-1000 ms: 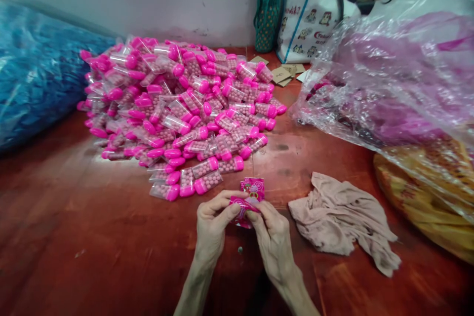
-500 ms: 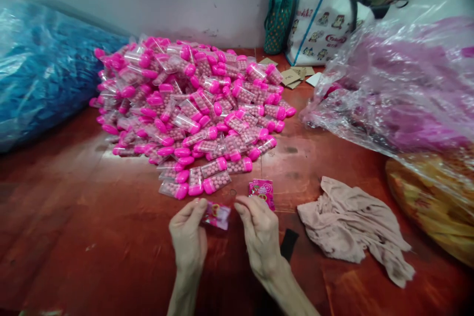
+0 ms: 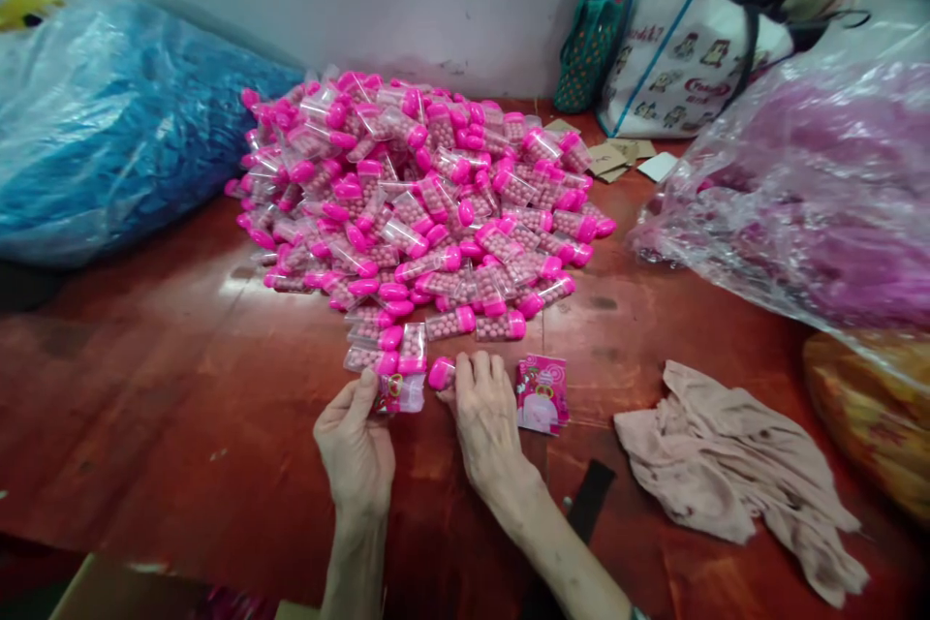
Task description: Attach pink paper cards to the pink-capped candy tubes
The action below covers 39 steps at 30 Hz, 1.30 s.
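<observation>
My left hand (image 3: 357, 450) pinches a small pink printed packet (image 3: 401, 393) between thumb and fingers, its clear end pointing right. Beside it my right hand (image 3: 480, 421) has its fingers closed over a little clear bottle with a pink cap (image 3: 442, 373), most of which the fingers hide. Just beyond both hands rises a large heap of such bottles (image 3: 421, 203), each filled with pale pink beads. To the right of my right hand lies a small stack of pink printed packets (image 3: 542, 395) on the red-brown wooden surface (image 3: 239, 436).
A crumpled beige cloth (image 3: 727, 465) and a black strip (image 3: 592, 494) lie to the right. Plastic bags, blue (image 3: 131, 136) and pink (image 3: 814, 194), flank the heap. A white tote bag (image 3: 675, 58) and cardboard pieces (image 3: 614, 158) are at the back. An open box (image 3: 116, 591) shows at the lower left.
My right hand has moved from beside the packet to a bottle at the heap's front edge and closed on it. My left hand keeps the packet. The view has shifted left.
</observation>
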Motion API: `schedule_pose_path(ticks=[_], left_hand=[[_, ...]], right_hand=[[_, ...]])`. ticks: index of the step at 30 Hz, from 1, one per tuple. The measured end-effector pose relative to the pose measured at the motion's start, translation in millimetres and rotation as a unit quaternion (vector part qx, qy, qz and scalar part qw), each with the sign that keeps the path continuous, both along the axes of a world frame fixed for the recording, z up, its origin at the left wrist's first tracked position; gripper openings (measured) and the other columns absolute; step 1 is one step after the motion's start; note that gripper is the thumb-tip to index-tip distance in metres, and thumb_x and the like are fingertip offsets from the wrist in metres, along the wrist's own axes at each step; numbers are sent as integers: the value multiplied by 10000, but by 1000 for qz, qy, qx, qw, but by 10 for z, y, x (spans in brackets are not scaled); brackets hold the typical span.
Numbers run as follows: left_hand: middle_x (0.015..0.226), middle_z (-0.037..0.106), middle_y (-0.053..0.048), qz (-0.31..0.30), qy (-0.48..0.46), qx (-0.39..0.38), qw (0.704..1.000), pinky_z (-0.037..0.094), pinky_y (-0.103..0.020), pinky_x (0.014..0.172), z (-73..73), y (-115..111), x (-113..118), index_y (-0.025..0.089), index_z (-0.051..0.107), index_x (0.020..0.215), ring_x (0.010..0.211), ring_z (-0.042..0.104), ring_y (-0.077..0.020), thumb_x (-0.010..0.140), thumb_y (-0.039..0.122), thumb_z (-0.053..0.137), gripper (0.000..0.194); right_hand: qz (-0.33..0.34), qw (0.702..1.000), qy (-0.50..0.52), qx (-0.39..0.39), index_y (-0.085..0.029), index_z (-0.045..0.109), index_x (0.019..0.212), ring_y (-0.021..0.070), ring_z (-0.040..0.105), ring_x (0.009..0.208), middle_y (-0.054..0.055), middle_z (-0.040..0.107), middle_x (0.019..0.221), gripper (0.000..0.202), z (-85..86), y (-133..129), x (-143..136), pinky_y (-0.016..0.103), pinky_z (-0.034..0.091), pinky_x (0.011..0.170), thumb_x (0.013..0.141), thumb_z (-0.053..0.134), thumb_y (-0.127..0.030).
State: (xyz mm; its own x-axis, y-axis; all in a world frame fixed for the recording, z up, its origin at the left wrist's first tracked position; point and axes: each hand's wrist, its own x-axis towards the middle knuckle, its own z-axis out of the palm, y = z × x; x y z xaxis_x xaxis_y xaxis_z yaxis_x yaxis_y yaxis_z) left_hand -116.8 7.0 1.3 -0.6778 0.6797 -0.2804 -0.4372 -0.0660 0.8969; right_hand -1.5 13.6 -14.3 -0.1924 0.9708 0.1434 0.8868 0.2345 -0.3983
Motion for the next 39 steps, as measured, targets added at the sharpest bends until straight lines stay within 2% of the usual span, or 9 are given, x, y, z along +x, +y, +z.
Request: schedule_pose_path(ticks=[10,15,19,23,25,28,31,36,39], left_hand=[[564,620,40,6,56,-7,998,430,-206,563,-13,-10,135,138,659,600,532,526,-78,585,206,733,102],[538,591,53,19,117,0,993,400,-204,516,8,-2,292,155,675,632,498,483,-76,579,204,732,92],[506,533,62,-9,154,19,988,362,-186,481,-17,-26,404,160,661,603,490,443,-69,606,188,720,65],[539,552,43,-84,168,41,981,393,-195,514,-31,-46,444,170,673,619,516,468,-85,654,209,690,55],[724,643,-20,-147,167,59,973,454,-249,629,-1,-49,444,166,698,691,669,562,-150,668,258,674,97],[1023,635,-116,-226,131,87,961,468,-360,774,64,-50,429,150,708,831,908,577,-265,641,306,683,247],[946,668,-114,-262,65,82,959,490,-356,737,89,-55,409,150,699,877,845,610,-259,592,264,723,308],[700,691,-59,-223,4,42,974,506,-285,607,25,-43,398,141,708,716,638,627,-189,515,237,774,232],[636,686,-29,-147,-33,28,988,507,-252,597,-21,1,358,144,698,664,583,615,-144,511,261,781,210]], right_hand=[[-43,985,165,-5,-170,583,871,241,496,810,91,560,848,115,173,-125,211,372,421,681,858,472,-200],[-48,909,412,-44,-204,616,788,172,522,774,26,572,808,69,324,-183,282,298,430,681,822,557,-215],[-83,864,492,-68,-197,631,767,166,534,771,15,576,797,81,310,-202,250,283,434,679,719,681,-239],[-100,847,513,-93,-177,642,683,147,530,710,18,559,760,116,272,-169,278,259,431,620,754,635,-269],[-95,843,519,-105,-167,628,617,136,522,671,14,551,717,203,273,-147,310,248,425,588,779,598,-285],[-93,831,537,-111,-156,590,558,130,511,648,9,534,675,266,293,-124,346,245,417,582,789,578,-288],[-84,814,559,-132,-156,565,549,126,492,637,3,513,662,282,315,-122,357,243,402,583,797,560,-289],[-62,780,600,-166,-154,584,627,134,505,685,12,521,718,270,337,-177,338,254,404,626,844,499,-290],[-77,803,579,-120,-167,584,695,148,522,742,25,537,778,248,318,-213,331,271,421,661,877,451,-271]])
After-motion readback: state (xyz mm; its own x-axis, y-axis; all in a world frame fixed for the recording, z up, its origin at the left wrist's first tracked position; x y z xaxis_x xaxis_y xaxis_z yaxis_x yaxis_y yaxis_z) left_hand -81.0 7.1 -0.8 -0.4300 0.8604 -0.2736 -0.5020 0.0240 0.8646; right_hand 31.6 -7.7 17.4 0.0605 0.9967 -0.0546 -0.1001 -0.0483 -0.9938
